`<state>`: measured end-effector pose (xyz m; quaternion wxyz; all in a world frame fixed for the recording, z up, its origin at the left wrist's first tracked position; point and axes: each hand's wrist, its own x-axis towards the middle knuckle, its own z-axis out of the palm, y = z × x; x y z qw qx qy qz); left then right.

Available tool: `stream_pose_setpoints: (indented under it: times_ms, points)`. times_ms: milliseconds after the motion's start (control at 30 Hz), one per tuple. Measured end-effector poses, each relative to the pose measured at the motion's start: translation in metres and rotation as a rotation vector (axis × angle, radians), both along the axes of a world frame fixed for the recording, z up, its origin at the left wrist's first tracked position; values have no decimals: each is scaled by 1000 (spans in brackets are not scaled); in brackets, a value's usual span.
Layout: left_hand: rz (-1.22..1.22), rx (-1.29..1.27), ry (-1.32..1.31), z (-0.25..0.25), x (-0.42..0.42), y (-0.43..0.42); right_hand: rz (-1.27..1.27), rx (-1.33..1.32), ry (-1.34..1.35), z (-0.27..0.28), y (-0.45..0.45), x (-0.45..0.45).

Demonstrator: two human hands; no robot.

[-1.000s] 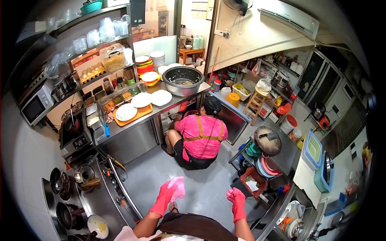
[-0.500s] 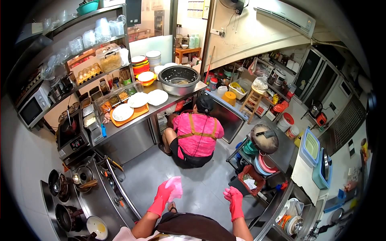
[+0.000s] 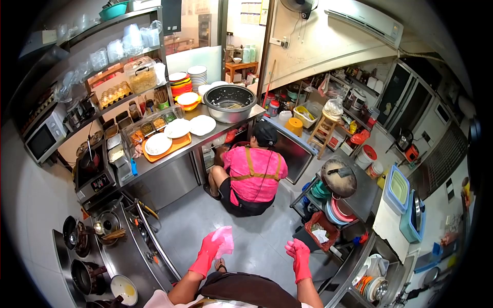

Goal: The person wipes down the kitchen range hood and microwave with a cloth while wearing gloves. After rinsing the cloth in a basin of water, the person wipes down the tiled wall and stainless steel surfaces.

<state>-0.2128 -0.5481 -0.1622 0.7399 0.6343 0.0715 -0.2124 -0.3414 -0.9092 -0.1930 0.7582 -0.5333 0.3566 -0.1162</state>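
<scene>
Both of my hands wear pink-red rubber gloves and hang over the grey floor in front of a dark apron. My left hand (image 3: 209,250) is closed on a light pink cloth (image 3: 224,242), which sticks up and out to its right. To the right, my right hand (image 3: 300,256) has its fingers curled in; whatever they hold, if anything, cannot be made out. It is nearest to a bin with a red liner (image 3: 322,228).
A person in a pink shirt (image 3: 252,177) crouches ahead at an open under-counter door (image 3: 295,149). Left are a counter with a large metal pot (image 3: 230,114), white plates (image 3: 158,144) and a stove (image 3: 93,177). Right stand a metal table (image 3: 359,192) and a sink with dishes (image 3: 374,287).
The view has turned slightly. The crouching person has shifted a little against the floor. My hands keep nearly the same pose, with the cloth still in the left.
</scene>
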Motion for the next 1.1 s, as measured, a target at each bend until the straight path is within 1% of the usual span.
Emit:
stream_pose_setpoints:
  times_ms: [67, 167, 267, 367, 667, 867, 1100]
  points:
    - [-23, -29, -4, 7, -3, -1, 4, 0, -12, 2, 1, -2]
    - [-39, 90, 32, 31, -4, -4, -7, 5, -29, 2, 1, -3]
    - [-34, 86, 44, 32, -2, -8, -4, 14, -32, 6, -1, -5]
    - [-21, 91, 58, 30, -2, -10, -21, 11, -20, 5, -1, -5]
    - [-4, 65, -20, 3, -2, -5, -33, 43, 10, 6, 6, -8]
    - [11, 25, 24, -3, -4, -1, -24, 35, -23, 6, 6, -10]
    - [7, 33, 11, 1, -7, -2, -7, 15, -14, -2, 4, -11]
